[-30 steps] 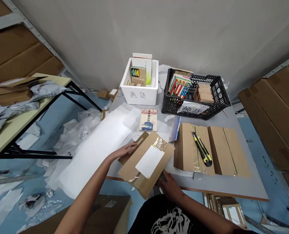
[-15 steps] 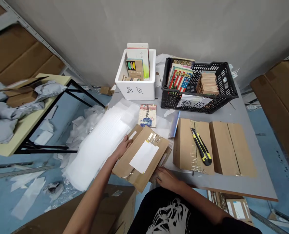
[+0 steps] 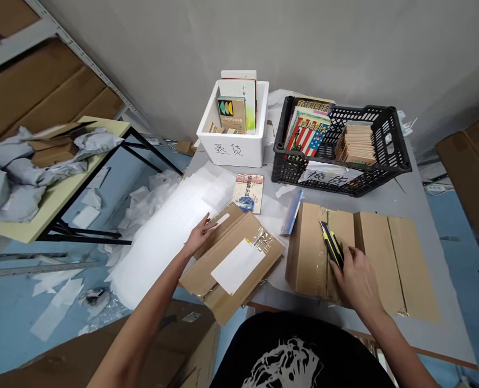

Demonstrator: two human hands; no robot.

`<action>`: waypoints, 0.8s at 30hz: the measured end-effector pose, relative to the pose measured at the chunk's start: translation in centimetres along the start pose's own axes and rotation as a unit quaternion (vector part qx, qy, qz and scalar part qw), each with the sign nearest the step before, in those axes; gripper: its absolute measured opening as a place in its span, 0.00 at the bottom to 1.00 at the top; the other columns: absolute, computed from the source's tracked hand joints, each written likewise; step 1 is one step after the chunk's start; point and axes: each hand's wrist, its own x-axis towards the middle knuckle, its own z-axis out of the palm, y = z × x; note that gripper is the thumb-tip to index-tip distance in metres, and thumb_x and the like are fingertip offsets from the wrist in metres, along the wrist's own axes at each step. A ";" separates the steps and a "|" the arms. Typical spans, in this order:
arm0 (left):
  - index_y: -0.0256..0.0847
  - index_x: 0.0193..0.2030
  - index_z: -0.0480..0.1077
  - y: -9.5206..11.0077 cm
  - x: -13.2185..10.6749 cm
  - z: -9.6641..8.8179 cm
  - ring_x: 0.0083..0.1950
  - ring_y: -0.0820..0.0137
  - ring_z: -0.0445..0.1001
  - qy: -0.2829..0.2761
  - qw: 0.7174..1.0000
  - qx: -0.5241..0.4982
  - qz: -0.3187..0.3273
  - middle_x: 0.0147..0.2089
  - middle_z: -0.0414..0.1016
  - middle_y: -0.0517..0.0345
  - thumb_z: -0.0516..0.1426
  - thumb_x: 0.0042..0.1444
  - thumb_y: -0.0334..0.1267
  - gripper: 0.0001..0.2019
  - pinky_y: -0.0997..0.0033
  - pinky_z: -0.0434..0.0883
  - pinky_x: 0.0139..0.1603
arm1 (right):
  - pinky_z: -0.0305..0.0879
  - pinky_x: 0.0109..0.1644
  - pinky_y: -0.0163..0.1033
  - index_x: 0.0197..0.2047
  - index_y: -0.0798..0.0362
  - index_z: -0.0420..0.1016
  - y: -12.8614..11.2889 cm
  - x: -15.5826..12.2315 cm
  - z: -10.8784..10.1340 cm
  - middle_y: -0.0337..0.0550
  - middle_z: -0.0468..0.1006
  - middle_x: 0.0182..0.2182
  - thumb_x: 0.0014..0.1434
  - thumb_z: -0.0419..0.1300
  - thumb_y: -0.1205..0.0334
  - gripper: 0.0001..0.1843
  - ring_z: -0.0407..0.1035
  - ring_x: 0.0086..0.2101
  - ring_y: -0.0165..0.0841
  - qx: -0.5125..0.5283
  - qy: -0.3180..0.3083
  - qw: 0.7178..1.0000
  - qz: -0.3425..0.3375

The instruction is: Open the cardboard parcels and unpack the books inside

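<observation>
My left hand point(image 3: 201, 236) rests with fingers spread on the far left corner of a flat taped cardboard parcel point(image 3: 233, 258) that bears a white label and lies at the table's near edge. My right hand point(image 3: 354, 275) lies on a flattened cardboard box point(image 3: 360, 253) to the right, its fingers closing round the handle end of a yellow and black utility knife point(image 3: 331, 243) that lies on the cardboard. A small book point(image 3: 248, 192) with a blue and red cover lies just beyond the parcel.
A white foam box point(image 3: 233, 134) holding books and a black plastic crate point(image 3: 340, 145) with books stand at the back of the grey table point(image 3: 433, 328). White foam sheets point(image 3: 170, 231) drape over the left edge. A side table point(image 3: 41, 210) with crumpled grey wrapping stands left.
My right hand left the parcel's near edge and moved right onto the knife on the flattened box. My left hand stayed on the parcel's corner.
</observation>
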 end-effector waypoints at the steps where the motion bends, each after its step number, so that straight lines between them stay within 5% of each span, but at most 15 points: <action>1: 0.38 0.53 0.72 0.8 -0.2 -0.6 0.68 0.53 0.56 0.003 1.000 0.000 -0.004 0.72 0.43 0.50 0.45 0.49 0.70 0.40 0.59 0.65 0.60 | 0.68 0.43 0.50 0.58 0.65 0.63 0.1 -0.1 0.1 0.60 0.68 0.43 0.63 0.50 0.56 0.25 0.65 0.43 0.47 -0.011 -0.017 1.000 -0.007; 4: 0.39 0.59 0.67 4.2 -2.3 -1.8 0.67 0.53 0.58 -0.018 0.999 0.040 -0.027 0.70 0.53 0.48 0.42 0.53 0.68 0.40 0.57 0.61 0.63 | 0.69 0.36 0.45 0.56 0.63 0.64 0.0 -0.4 0.2 0.57 0.69 0.42 0.63 0.48 0.60 0.22 0.65 0.41 0.45 -0.035 -0.055 0.998 -0.017; 6: 0.37 0.65 0.58 6.8 -4.8 -0.9 0.66 0.53 0.59 -0.016 0.996 0.085 -0.035 0.68 0.58 0.46 0.39 0.57 0.65 0.40 0.53 0.55 0.66 | 0.69 0.32 0.42 0.57 0.61 0.63 -0.1 -0.4 0.1 0.56 0.69 0.42 0.62 0.47 0.62 0.22 0.66 0.41 0.44 -0.039 -0.066 0.997 -0.018; 10: 0.43 0.70 0.46 9.9 -9.4 3.6 0.71 0.39 0.38 0.003 0.972 0.234 -0.006 0.73 0.38 0.40 0.52 0.46 0.69 0.49 0.34 0.39 0.65 | 0.68 0.29 0.42 0.60 0.57 0.61 0.4 0.4 -0.1 0.53 0.70 0.41 0.61 0.47 0.61 0.25 0.69 0.38 0.43 0.025 -0.100 0.995 0.012; 13: 0.41 0.70 0.46 9.7 -10.8 6.0 0.70 0.34 0.32 0.011 0.957 0.290 -0.017 0.73 0.31 0.34 0.55 0.42 0.70 0.54 0.28 0.35 0.61 | 0.69 0.34 0.44 0.63 0.53 0.58 0.5 2.1 -0.5 0.49 0.70 0.42 0.61 0.45 0.57 0.27 0.71 0.34 0.39 0.158 -0.172 0.972 0.041; 19: 0.39 0.68 0.51 8.0 -10.8 7.1 0.71 0.38 0.36 0.077 0.936 0.343 -0.009 0.72 0.31 0.32 0.52 0.47 0.68 0.48 0.32 0.35 0.62 | 0.65 0.52 0.46 0.54 0.50 0.67 -3.2 8.2 -1.7 0.48 0.73 0.45 0.60 0.48 0.45 0.25 0.68 0.48 0.42 0.401 -0.239 0.884 -0.006; 24: 0.39 0.67 0.54 7.9 -10.9 7.6 0.70 0.40 0.38 0.101 0.927 0.361 0.006 0.72 0.33 0.33 0.52 0.49 0.65 0.44 0.33 0.36 0.62 | 0.67 0.41 0.40 0.49 0.51 0.64 -7.3 13.2 -1.6 0.44 0.77 0.38 0.62 0.47 0.49 0.19 0.72 0.39 0.38 0.380 -0.323 0.865 -0.056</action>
